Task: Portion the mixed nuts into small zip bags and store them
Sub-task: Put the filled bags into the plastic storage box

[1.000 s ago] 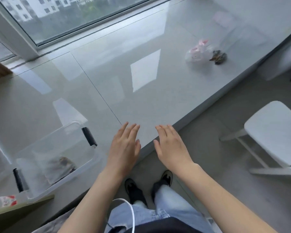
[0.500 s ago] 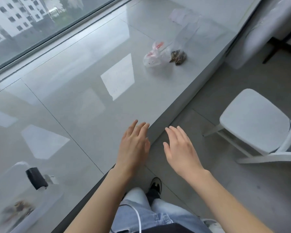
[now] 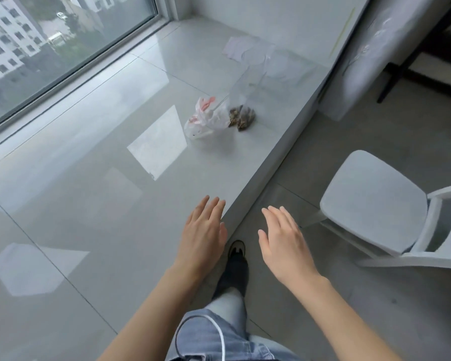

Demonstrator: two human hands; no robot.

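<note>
The fingers of the left hand (image 3: 202,237) and right hand (image 3: 284,243) are held straight and empty. Well beyond them, the bag of nuts (image 3: 241,117) is seen on the sill (image 3: 115,204), touching a white bag (image 3: 206,117).

Two hands, left (image 3: 203,235) and right (image 3: 284,246), both with fingers straight and holding nothing. On the tabletop (image 3: 94,194) one clear bag of nuts (image 3: 241,117), one white bag with red print (image 3: 206,118) touching it, and a few flat clear bags (image 3: 276,63) farther back, too faint to count. One white chair (image 3: 375,204). One shoe (image 3: 236,250) shows.
</note>
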